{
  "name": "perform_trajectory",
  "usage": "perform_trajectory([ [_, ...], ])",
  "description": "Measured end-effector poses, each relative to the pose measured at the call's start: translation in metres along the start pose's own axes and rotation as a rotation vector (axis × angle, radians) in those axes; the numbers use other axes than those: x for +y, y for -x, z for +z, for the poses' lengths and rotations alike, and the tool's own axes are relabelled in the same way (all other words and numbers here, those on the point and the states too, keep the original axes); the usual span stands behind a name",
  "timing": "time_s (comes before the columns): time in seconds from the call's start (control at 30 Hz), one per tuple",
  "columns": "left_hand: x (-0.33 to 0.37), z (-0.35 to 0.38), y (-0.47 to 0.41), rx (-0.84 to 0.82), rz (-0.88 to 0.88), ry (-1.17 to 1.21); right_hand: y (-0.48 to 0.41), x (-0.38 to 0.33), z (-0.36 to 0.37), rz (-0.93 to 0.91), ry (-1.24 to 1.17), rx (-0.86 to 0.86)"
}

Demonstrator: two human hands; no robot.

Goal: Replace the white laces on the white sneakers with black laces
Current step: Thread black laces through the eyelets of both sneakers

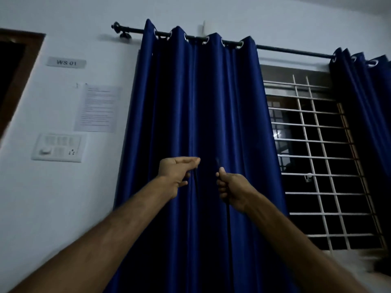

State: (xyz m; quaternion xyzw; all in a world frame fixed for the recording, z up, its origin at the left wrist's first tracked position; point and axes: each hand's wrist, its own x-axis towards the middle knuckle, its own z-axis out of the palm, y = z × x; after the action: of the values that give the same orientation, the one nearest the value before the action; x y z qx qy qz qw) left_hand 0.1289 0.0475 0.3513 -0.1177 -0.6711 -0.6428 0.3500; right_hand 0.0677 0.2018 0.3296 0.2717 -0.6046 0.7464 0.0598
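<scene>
Both arms are raised in front of a blue curtain. My left hand (176, 173) pinches one end of a black lace (228, 220) between thumb and fingertips; that strand hangs straight down past the palm. My right hand (231, 187) grips the other strand in a fist, its tip sticking up above the thumb and the rest dropping down out of the frame. The lace is hard to see against the dark curtain. No sneakers are in view.
A blue curtain (201, 123) hangs from a black rod (292, 50) straight ahead. A barred window (317, 157) is on the right. On the white wall at left are a switch panel (58, 147), a paper notice (98, 107) and a "WS 01" sign (66, 62).
</scene>
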Motion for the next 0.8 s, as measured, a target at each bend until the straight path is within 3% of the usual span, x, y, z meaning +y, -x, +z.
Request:
perform_trajectory([
  [0.33, -0.007, 0.031, -0.008, 0.066, 0.062, 0.074, 0.005, -0.019, 0.002, -0.239, 0.141, 0.034],
  [0.8, 0.005, 0.037, -0.016, 0.059, 0.139, 0.019, -0.006, -0.026, 0.004, -0.283, 0.099, 0.216],
])
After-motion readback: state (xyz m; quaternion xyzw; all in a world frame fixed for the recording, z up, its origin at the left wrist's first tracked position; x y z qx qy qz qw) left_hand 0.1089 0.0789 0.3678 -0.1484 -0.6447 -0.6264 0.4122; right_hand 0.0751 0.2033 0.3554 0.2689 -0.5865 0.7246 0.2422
